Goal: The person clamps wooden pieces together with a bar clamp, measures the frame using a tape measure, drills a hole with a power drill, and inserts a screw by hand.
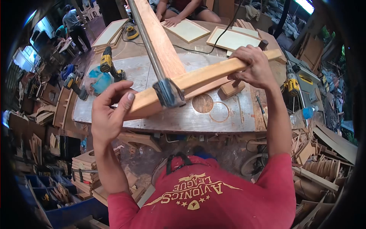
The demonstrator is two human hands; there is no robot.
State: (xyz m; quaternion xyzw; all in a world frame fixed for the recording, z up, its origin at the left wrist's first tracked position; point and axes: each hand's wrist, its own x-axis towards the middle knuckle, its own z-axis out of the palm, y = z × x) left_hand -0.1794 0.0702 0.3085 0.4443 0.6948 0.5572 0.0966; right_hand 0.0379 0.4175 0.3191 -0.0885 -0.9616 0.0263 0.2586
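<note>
A long wooden bar [206,76] is held raised over the workbench, running crosswise and tilted up to the right. My left hand [114,110] grips its left end with thumb and fingers. Near its right end, my right hand [253,65] is closed round it from above. A pipe clamp [146,42] reaches away from me, and its dark jaw [169,92] sits against the bar's near side. Beside the pipe, a wide wooden board [160,36] extends toward the far side and meets the bar. A wooden mallet [230,89] lies below my right hand.
Yellow drills [108,63] stand at the bench's left, near blue plastic [101,80]. Framed panels [187,30] lie at the far side, where another person's hand [172,21] rests. A black cable [219,42] crosses there. A bottle [304,113] is at right.
</note>
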